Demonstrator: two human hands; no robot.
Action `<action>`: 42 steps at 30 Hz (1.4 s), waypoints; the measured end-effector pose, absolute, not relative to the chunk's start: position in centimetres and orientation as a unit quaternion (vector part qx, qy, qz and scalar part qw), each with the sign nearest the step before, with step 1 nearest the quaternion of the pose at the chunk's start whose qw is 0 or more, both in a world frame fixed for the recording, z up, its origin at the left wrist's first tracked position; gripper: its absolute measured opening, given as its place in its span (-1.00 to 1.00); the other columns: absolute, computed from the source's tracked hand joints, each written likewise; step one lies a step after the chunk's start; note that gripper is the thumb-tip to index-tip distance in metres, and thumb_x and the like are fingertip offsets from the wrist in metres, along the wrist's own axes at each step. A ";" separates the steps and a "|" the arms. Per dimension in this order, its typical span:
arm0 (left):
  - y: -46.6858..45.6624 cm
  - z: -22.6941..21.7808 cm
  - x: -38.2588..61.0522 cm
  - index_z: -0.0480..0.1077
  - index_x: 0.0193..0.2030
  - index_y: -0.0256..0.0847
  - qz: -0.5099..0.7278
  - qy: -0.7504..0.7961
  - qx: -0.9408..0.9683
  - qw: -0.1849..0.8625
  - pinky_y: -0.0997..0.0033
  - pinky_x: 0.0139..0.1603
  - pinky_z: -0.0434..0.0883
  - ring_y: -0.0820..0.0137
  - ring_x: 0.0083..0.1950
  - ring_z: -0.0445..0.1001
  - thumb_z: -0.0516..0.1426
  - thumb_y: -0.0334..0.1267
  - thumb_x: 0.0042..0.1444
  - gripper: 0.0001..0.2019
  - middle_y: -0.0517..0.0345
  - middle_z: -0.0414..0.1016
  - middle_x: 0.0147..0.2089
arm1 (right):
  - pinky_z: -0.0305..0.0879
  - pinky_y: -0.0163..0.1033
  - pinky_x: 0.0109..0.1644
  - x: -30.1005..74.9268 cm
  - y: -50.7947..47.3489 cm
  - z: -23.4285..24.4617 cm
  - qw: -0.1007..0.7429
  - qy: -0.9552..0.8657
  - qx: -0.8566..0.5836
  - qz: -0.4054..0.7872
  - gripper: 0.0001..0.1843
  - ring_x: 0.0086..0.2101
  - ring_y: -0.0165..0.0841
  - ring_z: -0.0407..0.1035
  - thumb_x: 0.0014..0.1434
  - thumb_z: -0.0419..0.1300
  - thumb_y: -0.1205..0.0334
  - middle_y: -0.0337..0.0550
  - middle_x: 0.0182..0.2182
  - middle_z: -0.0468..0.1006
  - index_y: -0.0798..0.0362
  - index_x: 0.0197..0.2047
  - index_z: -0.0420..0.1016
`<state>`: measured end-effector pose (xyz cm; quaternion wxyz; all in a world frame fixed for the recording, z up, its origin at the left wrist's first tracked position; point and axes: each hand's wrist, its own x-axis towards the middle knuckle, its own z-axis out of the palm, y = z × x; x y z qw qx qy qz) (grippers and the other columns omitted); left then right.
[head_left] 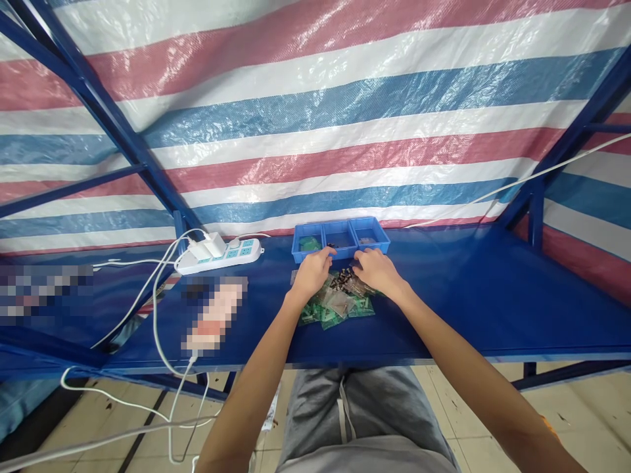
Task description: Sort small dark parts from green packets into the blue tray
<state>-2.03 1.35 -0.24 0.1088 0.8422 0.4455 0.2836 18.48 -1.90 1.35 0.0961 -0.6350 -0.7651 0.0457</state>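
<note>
A blue tray with three compartments [341, 252] stands at the back of the table. Its left compartment holds green packets, the middle one a few dark pieces, the right one some clear packets. In front of it lies a pile of small green and clear plastic packets [340, 303] with loose black-and-brass small parts [341, 280] on top. My left hand [313, 270] is at the pile's left side by the tray's front wall, fingers curled together. My right hand [375, 269] rests at the pile's right side, its fingers bent inward. Whatever the fingertips hold is too small to make out.
A white power strip [219, 255] with plugged-in chargers and white cables sits on the left of the blue table [468, 295]. A blurred-out object [217, 315] lies nearby on a cable. Blue frame posts and a striped tarpaulin [355, 131] stand behind.
</note>
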 end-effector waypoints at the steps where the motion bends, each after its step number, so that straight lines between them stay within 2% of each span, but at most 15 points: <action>1: 1.4 -0.3 -2.0 0.40 0.09 -0.17 0.282 0.445 0.843 0.107 0.38 -0.19 0.38 0.27 -0.21 0.55 -0.08 -0.34 0.36 -0.69 0.05 0.57 -0.21 | 0.27 -0.08 -0.05 18.5 -1.9 1.3 0.098 -0.766 -0.633 0.045 -0.72 0.05 0.03 0.34 0.35 0.10 0.18 0.10 -0.03 0.51 0.07 0.06 0.46; 6: 1.4 -0.3 -1.9 0.43 0.01 -0.17 0.286 0.436 0.847 0.103 0.38 -0.23 0.34 0.29 -0.25 0.52 -0.06 -0.33 0.37 -0.74 0.08 0.54 -0.24 | 0.24 -0.20 -0.17 18.3 -1.7 1.3 0.124 -0.771 -0.622 0.060 -0.77 -0.05 -0.10 0.42 0.34 0.07 0.28 0.07 -0.09 0.55 0.08 0.01 0.46; 11: 1.2 -0.2 -1.7 0.44 -0.06 -0.17 0.296 0.420 0.854 0.085 0.37 -0.24 0.31 0.27 -0.21 0.50 0.00 -0.20 0.38 -0.78 0.07 0.52 -0.23 | 0.17 -0.23 -0.24 18.2 -1.7 1.3 0.123 -0.786 -0.604 0.056 -0.82 -0.16 -0.15 0.44 0.32 0.05 0.38 0.07 -0.22 0.56 0.10 -0.20 0.49; 15: 1.2 -0.2 -1.7 0.46 -0.08 -0.17 0.288 0.426 0.854 0.082 0.36 -0.24 0.32 0.29 -0.25 0.47 0.01 -0.26 0.36 -0.80 0.10 0.48 -0.27 | 0.14 -0.21 -0.28 18.2 -1.7 1.2 0.149 -0.793 -0.588 0.047 -0.84 -0.22 -0.15 0.42 0.30 0.07 0.40 0.09 -0.25 0.53 0.10 -0.26 0.47; 18: 1.2 -0.2 -1.7 0.46 -0.08 -0.17 0.293 0.427 0.852 0.084 0.35 -0.22 0.34 0.31 -0.26 0.46 0.01 -0.27 0.35 -0.80 0.11 0.45 -0.28 | 0.13 -0.21 -0.28 18.2 -1.5 1.0 0.214 -0.789 -0.575 0.041 -0.84 -0.25 -0.17 0.40 0.31 0.03 0.41 0.06 -0.26 0.52 0.09 -0.24 0.42; 22: 1.0 0.1 -1.7 0.44 -0.01 -0.18 0.321 0.420 0.844 0.090 0.35 -0.22 0.35 0.32 -0.28 0.45 0.05 -0.18 0.36 -0.78 0.12 0.42 -0.30 | 0.15 -0.21 -0.26 18.1 -1.2 0.9 0.340 -0.774 -0.530 0.060 -0.83 -0.31 -0.21 0.39 0.35 -0.05 0.38 -0.04 -0.34 0.50 0.06 -0.20 0.34; 25: 0.8 0.4 -1.6 0.44 0.04 -0.18 0.339 0.412 0.839 0.105 0.35 -0.23 0.35 0.32 -0.28 0.44 0.08 -0.10 0.34 -0.73 0.12 0.43 -0.29 | 0.20 -0.21 -0.26 17.9 -1.1 0.8 0.424 -0.750 -0.495 0.119 -0.86 -0.38 -0.26 0.39 0.37 -0.07 0.30 -0.15 -0.39 0.50 0.01 -0.21 0.28; 28: 0.7 0.7 -1.5 0.47 -0.02 -0.17 0.354 0.398 0.835 0.139 0.36 -0.23 0.36 0.33 -0.26 0.46 0.12 -0.08 0.31 -0.75 0.11 0.46 -0.27 | 0.27 -0.21 -0.24 17.7 -1.0 0.7 0.473 -0.714 -0.478 0.194 -0.89 -0.36 -0.27 0.44 0.36 -0.03 0.23 -0.20 -0.38 0.53 -0.02 -0.24 0.26; 33: 0.6 1.2 -1.4 0.47 -0.23 -0.18 0.392 0.390 0.803 0.222 0.41 -0.23 0.37 0.37 -0.26 0.49 0.19 -0.11 0.24 -0.82 0.15 0.54 -0.28 | 0.37 -0.21 -0.32 17.5 -0.9 0.6 0.486 -0.670 -0.471 0.305 -0.88 -0.37 -0.27 0.51 0.34 0.02 0.14 -0.22 -0.41 0.54 -0.03 -0.21 0.28; 38: 0.8 1.4 -1.3 0.46 -0.28 -0.21 0.417 0.401 0.764 0.284 0.43 -0.30 0.34 0.40 -0.33 0.47 0.19 -0.15 0.20 -0.83 0.18 0.53 -0.34 | 0.41 -0.26 -0.36 17.5 -1.1 0.7 0.470 -0.652 -0.465 0.371 -0.86 -0.32 -0.26 0.56 0.26 0.12 0.16 -0.18 -0.35 0.58 -0.01 -0.13 0.31; 42: 0.9 1.4 -1.4 0.44 -0.31 -0.22 0.434 0.404 0.745 0.308 0.44 -0.31 0.34 0.40 -0.34 0.47 0.20 -0.17 0.16 -0.85 0.18 0.50 -0.38 | 0.42 -0.27 -0.34 17.2 -1.3 0.8 0.463 -0.646 -0.460 0.396 -0.87 -0.33 -0.29 0.56 0.21 0.16 0.22 -0.14 -0.31 0.61 0.03 -0.17 0.37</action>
